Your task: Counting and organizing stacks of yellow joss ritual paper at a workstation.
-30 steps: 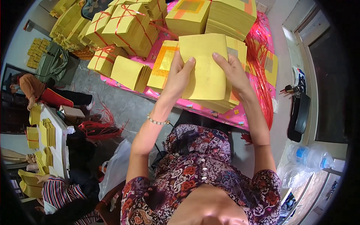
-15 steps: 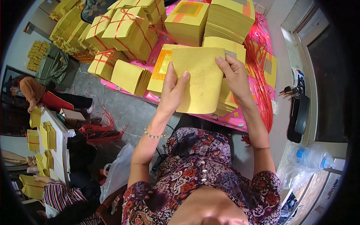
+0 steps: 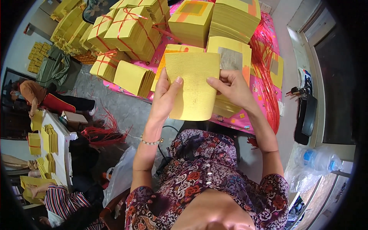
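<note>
A ribbed yellow sheet of joss paper [image 3: 194,94], perhaps several sheets together, is held upright over the table's front edge. My left hand [image 3: 165,94] grips its left edge, the thumb lying on the face. My right hand [image 3: 232,87] pinches the right edge between thumb and curled fingers. Behind the paper stands a stack with a silver-grey patch [image 3: 230,57], and beside that a stack with an orange-gold patch [image 3: 184,48], partly covered by the held paper.
Red-tied yellow paper bundles [image 3: 128,28] and tall stacks [image 3: 234,19] crowd the pink table cover [image 3: 264,82]. Loose red strips [image 3: 268,99] hang down its right side. At left, other people work by a white table [image 3: 63,142]. A clear plastic bottle [image 3: 318,160] lies at right.
Both hands have brought the yellow paper left and slightly down. My right hand now grips lower on its right edge, and the silver-grey patch behind shows more.
</note>
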Demonstrator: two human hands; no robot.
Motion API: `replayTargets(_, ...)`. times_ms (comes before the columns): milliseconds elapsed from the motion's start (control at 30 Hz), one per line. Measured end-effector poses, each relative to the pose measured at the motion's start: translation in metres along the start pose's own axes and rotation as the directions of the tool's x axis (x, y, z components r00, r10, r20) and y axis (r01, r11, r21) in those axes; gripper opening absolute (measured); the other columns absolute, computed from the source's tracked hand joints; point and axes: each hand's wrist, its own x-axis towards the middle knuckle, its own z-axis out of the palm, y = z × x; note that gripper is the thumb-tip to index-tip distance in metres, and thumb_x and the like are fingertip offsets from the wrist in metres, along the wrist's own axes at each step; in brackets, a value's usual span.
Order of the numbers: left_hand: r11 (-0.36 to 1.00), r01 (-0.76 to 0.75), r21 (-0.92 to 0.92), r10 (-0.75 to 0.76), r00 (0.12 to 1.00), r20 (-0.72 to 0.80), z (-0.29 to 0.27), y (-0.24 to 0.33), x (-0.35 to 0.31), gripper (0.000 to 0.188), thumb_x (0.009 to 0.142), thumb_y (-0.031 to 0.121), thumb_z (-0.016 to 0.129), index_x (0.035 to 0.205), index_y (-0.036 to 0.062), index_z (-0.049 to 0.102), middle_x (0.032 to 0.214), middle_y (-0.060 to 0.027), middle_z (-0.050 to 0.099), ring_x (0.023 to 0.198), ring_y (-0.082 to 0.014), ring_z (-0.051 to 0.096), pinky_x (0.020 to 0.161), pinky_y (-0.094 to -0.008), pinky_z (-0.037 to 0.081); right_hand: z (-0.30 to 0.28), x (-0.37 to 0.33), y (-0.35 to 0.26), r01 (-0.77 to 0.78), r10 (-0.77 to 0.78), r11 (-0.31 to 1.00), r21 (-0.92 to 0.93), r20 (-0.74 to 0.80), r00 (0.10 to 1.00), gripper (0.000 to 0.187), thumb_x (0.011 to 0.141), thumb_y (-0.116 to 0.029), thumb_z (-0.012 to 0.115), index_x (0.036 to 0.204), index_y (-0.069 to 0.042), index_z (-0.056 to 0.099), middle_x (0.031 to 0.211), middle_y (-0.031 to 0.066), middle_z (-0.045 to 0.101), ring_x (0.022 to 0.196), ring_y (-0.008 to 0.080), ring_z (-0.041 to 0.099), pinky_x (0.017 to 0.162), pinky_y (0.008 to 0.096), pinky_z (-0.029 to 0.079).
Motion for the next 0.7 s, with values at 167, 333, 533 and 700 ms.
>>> replayTargets(167, 0.999, 0.007, -0.033, -0.007, 1.000, -0.016, -0.005, -0.003, -0.002, 0.039, 0.096, 0.006, 0.044, 0.133, 0.0012, 0.035, 0.128, -0.0092, 0.050, 0.117, -0.0148, 0.047, 0.098, -0.0299, 0.038, 0.007, 0.000, -0.007, -0.043, 0.043, 0.999, -0.007, -0.019, 0.999, 0.030, 0.089, -0.022, 0.063, 0.096, 0.006, 0.066, 0.077, 0.0010, 0.065, 0.069, 0.0024, 0.055, 0.059, 0.0206, 0.045)
replayTargets(333, 1.000, -0.013, -0.019, 0.012, 1.000, -0.018, -0.011, 0.002, 0.000, 0.042, 0.096, 0.006, 0.045, 0.135, 0.0010, 0.032, 0.129, -0.0092, 0.049, 0.117, -0.0151, 0.047, 0.099, -0.0305, 0.039, 0.005, 0.005, 0.004, -0.127, 0.139, 0.983, -0.135, 0.088, 0.986, 0.029, 0.089, -0.024, 0.063, 0.095, 0.005, 0.067, 0.077, 0.0009, 0.065, 0.068, 0.0030, 0.056, 0.058, 0.0215, 0.046)
replayTargets(533, 0.999, -0.023, -0.045, 0.019, 0.995, -0.095, -0.021, 0.002, -0.002, 0.040, 0.096, 0.006, 0.044, 0.134, 0.0008, 0.034, 0.127, -0.0094, 0.050, 0.113, -0.0147, 0.051, 0.096, -0.0298, 0.041, 0.019, 0.010, 0.000, -0.081, 0.087, 0.994, -0.067, 0.096, 0.992, 0.030, 0.087, -0.024, 0.065, 0.080, 0.005, 0.066, 0.061, -0.0011, 0.057, 0.057, 0.0026, 0.047, 0.051, 0.0222, 0.040)
replayTargets(700, 0.995, 0.000, -0.097, -0.013, 0.992, -0.124, -0.033, 0.000, 0.001, 0.036, 0.095, 0.005, 0.044, 0.130, 0.0002, 0.037, 0.124, -0.0095, 0.052, 0.111, -0.0149, 0.052, 0.095, -0.0301, 0.043, 0.025, 0.018, 0.005, -0.126, 0.140, 0.987, -0.099, 0.141, 0.980, 0.031, 0.087, -0.026, 0.065, 0.077, 0.004, 0.064, 0.058, -0.0016, 0.055, 0.053, 0.0031, 0.046, 0.049, 0.0224, 0.038)
